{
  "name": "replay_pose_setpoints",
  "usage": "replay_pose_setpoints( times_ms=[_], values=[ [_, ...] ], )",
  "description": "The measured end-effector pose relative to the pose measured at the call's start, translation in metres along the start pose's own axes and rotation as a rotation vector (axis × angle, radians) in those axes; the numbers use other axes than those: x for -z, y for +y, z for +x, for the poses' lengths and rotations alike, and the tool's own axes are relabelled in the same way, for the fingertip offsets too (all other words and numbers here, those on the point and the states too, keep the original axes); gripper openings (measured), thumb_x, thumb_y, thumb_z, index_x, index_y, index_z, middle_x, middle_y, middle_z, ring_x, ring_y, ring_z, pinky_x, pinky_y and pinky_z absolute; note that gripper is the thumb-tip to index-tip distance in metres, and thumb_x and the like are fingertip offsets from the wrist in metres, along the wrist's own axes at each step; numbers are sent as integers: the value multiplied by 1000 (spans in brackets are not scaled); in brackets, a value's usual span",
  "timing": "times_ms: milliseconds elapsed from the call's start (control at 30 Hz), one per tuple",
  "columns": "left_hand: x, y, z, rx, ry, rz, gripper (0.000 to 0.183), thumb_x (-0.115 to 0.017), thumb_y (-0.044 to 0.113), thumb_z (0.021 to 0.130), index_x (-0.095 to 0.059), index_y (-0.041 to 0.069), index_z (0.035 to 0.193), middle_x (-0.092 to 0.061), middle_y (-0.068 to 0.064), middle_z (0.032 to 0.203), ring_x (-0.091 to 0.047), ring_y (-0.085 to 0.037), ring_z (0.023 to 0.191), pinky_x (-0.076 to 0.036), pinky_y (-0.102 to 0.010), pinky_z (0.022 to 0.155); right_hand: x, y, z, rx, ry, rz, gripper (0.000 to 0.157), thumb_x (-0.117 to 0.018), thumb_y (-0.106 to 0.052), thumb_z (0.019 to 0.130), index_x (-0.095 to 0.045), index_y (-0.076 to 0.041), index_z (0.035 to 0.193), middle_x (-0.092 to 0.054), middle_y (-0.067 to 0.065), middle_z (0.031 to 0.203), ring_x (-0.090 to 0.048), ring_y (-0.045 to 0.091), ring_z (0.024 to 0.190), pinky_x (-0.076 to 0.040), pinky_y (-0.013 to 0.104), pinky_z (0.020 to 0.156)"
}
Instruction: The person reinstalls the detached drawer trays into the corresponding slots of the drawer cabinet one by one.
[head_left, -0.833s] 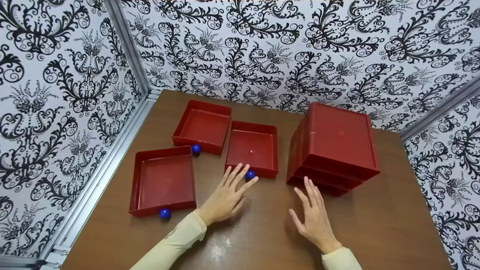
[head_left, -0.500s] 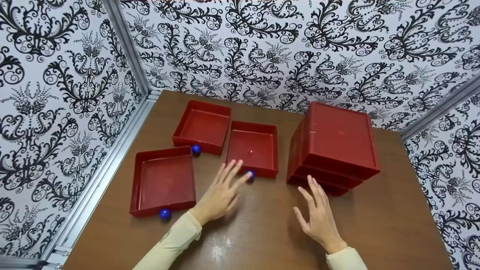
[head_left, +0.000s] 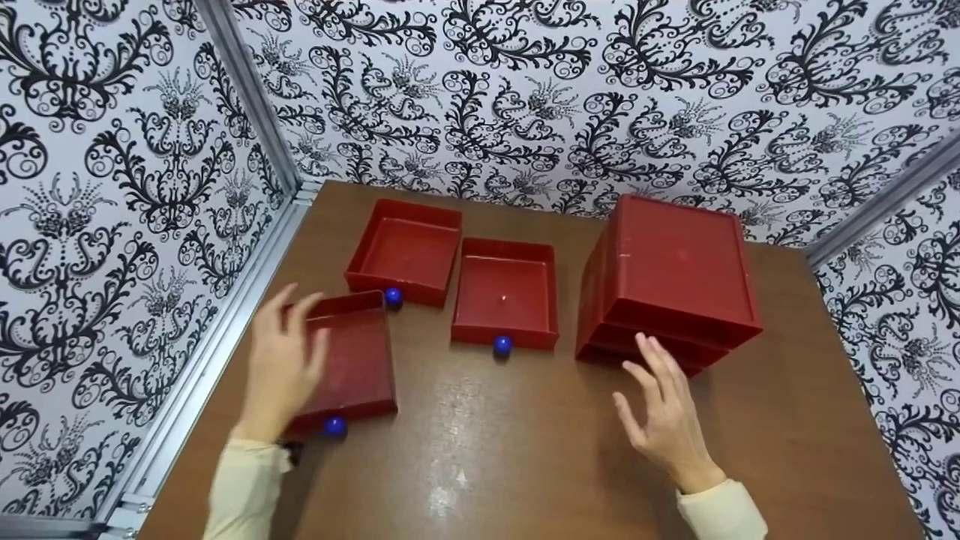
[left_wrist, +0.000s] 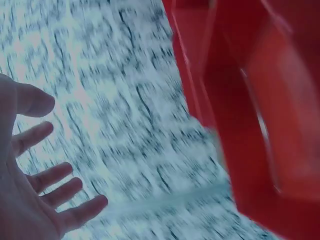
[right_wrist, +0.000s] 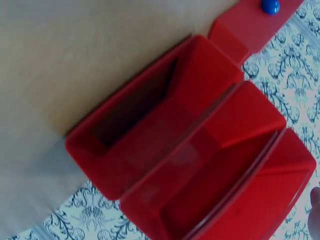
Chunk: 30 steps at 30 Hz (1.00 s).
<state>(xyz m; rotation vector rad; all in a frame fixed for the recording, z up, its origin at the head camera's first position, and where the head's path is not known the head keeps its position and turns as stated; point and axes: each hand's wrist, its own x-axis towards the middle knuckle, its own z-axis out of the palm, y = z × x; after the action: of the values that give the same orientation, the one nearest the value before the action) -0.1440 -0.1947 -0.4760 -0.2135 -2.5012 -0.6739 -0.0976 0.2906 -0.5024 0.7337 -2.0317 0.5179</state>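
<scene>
My left hand [head_left: 283, 367] hovers over the left side of a red drawer [head_left: 352, 360] with a round blue knob [head_left: 335, 427] at its front. Its fingers are spread and slightly bent, and nothing is between them. In the left wrist view the hand [left_wrist: 45, 185] appears apart from the red plastic wall [left_wrist: 225, 125]. My right hand [head_left: 664, 416], fingers loosely extended, hangs before the red drawer cabinet [head_left: 682, 262]. Two open slots [right_wrist: 135, 115] of that cabinet show in the right wrist view. Only a bit of the right hand [right_wrist: 315, 215] shows there.
Two more red drawers with blue knobs lie on the brown table [head_left: 480, 450]: one at the back [head_left: 409, 247], one in the middle [head_left: 506, 292] left of the cabinet. Patterned walls [head_left: 525, 112] and metal rails [head_left: 247, 97] enclose the table.
My left hand has left the middle drawer's knob area and swung left, over the left drawer. The right hand has shifted slightly right. The drawers and cabinet stay in place.
</scene>
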Motion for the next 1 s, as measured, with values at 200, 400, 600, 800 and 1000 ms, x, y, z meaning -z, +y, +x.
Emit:
replay_pose_setpoints(
  times_ms=[200,400,600,800,1000],
  values=[
    [7,-38,-31,289,-72,1,50,-56,21,89,-39,12,135,-35,-23,137,-36,-39,122,-49,-58,74,17,12,13,-34,40,-44,38,-55,-26,88,-59,8,102,-54,28,124,-48,44,116,-34,43,111],
    [8,-53,-55,573,-219,-37,52,-43,36,94,-30,15,140,-34,-27,134,-42,-42,110,-48,-56,65,34,32,22,-139,38,-88,38,-56,-27,87,-59,7,104,-52,24,129,-45,42,120,-33,43,111],
    [12,-60,-67,759,-333,-156,54,-33,43,96,-25,12,140,-33,-27,134,-42,-42,115,-42,-60,80,49,51,32,-274,-29,-99,38,-57,-25,84,-57,3,109,-47,17,137,-41,38,126,-28,43,114],
    [11,-67,-81,800,-398,-277,57,-29,42,97,-23,2,138,-38,-31,132,-41,-46,116,-37,-59,95,64,72,47,-426,-193,-128,36,-58,-25,85,-54,0,111,-41,15,141,-35,37,130,-25,45,115],
    [5,-74,-93,866,-423,-374,56,-33,38,97,-27,-1,136,-38,-31,135,-54,-38,105,-56,-42,82,76,95,64,-569,-367,-106,38,-58,-30,88,-50,-2,112,-37,20,140,-35,42,125,-29,59,104]
  ],
)
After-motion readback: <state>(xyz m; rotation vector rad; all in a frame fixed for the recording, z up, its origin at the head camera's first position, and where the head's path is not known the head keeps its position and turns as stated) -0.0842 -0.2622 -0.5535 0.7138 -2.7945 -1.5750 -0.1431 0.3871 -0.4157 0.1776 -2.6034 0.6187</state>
